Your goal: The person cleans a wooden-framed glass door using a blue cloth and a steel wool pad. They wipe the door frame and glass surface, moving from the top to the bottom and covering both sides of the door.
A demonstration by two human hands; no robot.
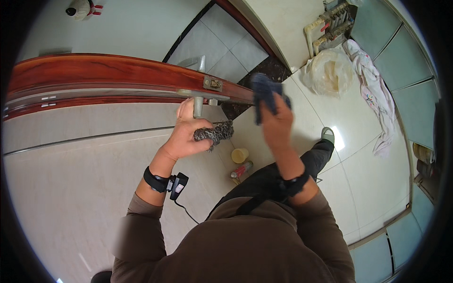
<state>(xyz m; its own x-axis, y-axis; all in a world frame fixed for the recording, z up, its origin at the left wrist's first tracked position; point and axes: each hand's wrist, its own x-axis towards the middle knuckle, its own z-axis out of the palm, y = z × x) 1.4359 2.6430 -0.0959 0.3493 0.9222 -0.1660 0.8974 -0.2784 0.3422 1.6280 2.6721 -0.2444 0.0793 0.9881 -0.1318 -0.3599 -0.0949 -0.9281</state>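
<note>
My left hand [185,132] holds a grey steel wool scourer [216,132] between thumb and forefinger. Its other fingers are at the metal lever handle [198,107] on the near face of a reddish wooden door [116,72]. A latch plate [213,84] sits in the door's edge beside the handle. To the right, my right hand [277,122] grips a dark blue cloth [269,90] by the far end of the door edge; hand and cloth are blurred by motion. Both wrists wear black straps.
A yellowish cup [240,155] and a red spray can [242,169] are on the tiled floor near my legs. Farther right lie a translucent plastic bag [331,72] and a white patterned cloth [371,92], beside pipes [331,28] and pale green cabinets [407,67].
</note>
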